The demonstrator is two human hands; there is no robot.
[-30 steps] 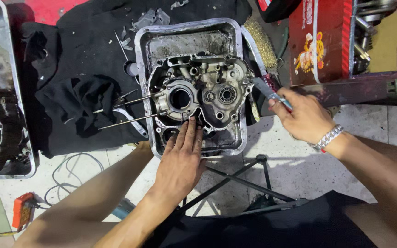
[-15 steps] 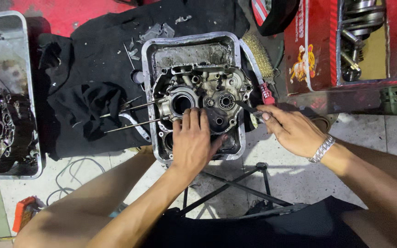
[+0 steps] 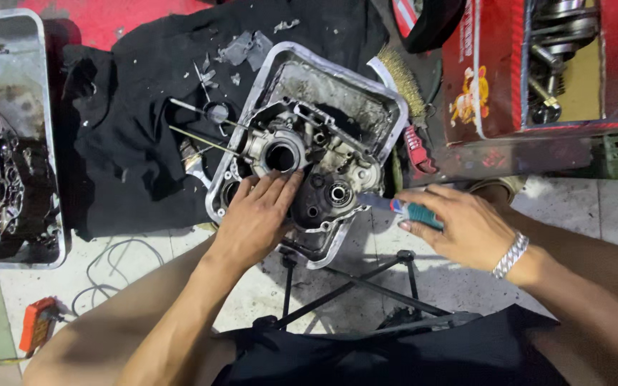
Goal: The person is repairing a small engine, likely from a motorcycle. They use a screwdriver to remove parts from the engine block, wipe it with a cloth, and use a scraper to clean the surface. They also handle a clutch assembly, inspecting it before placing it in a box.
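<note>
Left hand [image 3: 255, 221] lies flat, fingers released, on the greasy grey metal engine casing [image 3: 302, 161] in a dented metal tray [image 3: 388, 107]; right hand [image 3: 463, 225] grasps a blue-handled tool [image 3: 395, 206], its tip hidden.

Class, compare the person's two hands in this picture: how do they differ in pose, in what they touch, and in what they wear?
1. The left hand lies flat, fingers spread, on the engine casing; the right hand is curled around a tool.
2. The left hand holds nothing; the right hand grips a blue-handled tool aimed at the casing.
3. The right wrist wears a metal bracelet; the left wrist is bare.

Both are bare, ungloved hands.
</note>
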